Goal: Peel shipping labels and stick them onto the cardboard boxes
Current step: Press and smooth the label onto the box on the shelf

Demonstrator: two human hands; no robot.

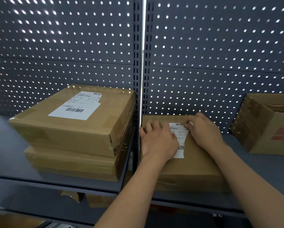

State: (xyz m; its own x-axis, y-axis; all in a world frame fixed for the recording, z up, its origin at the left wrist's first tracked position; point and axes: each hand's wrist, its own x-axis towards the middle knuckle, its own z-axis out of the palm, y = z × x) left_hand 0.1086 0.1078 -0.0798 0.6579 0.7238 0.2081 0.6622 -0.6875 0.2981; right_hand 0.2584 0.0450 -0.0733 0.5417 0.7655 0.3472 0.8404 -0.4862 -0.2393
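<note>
Head view: we see the left hand [159, 142] lying flat with fingers spread, pressing the label [182, 135] onto the box [195, 167] on the shelf [277, 165]. The right hand [203, 130] bends its fingertips [186, 125] down to the label's top right corner; we cannot tell whether they pinch or only press. To the left stands a stack [69, 155], its top box already labelled. An open box [266, 137] sits at right.

Dim scene; daylight pricks through the holes of the dark back panel [220, 46], smeared into streaks at upper left. Lines bow toward the edges. The bottom left corner looks blurred, perhaps from motion.
</note>
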